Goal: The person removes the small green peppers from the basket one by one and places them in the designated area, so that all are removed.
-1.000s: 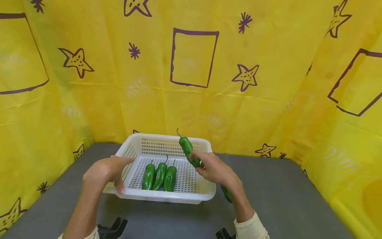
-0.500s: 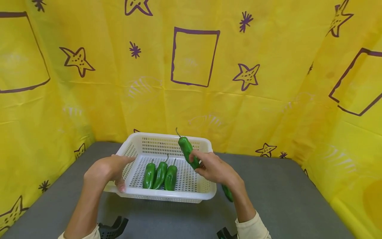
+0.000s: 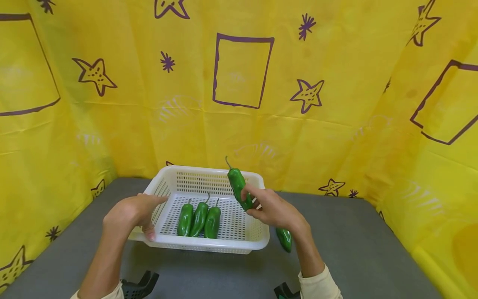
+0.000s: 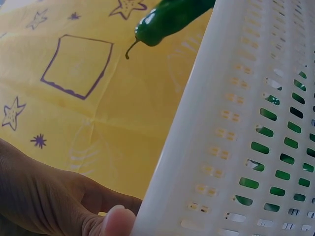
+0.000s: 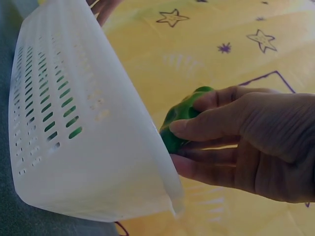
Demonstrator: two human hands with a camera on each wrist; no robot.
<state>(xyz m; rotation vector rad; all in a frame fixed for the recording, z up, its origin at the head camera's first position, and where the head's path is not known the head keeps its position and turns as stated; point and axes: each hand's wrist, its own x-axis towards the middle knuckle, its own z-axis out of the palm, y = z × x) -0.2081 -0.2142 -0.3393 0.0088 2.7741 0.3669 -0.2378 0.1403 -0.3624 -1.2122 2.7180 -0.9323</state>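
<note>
A white perforated plastic basket (image 3: 201, 245) stands on the dark table, with three green peppers (image 3: 199, 219) lying side by side inside. At its left end my left hand (image 3: 130, 214) grips the rim, thumb at the front corner; the left wrist view shows the thumb against the rim (image 4: 172, 132). Above the basket's right end, my right hand (image 3: 274, 207) pinches another green pepper (image 3: 239, 187) by its lower end, stem pointing up and away. In the right wrist view, thumb and fingers close round this pepper (image 5: 177, 120), beside the basket wall.
One more green pepper (image 3: 284, 239) lies on the grey table (image 3: 354, 245) right of the basket, partly behind my right wrist. A yellow patterned cloth (image 3: 242, 137) hangs behind the table and along both sides.
My right hand has shifted slightly right with the pepper, which now stands a little more upright. More of the table pepper shows. The left hand and basket stay put.
</note>
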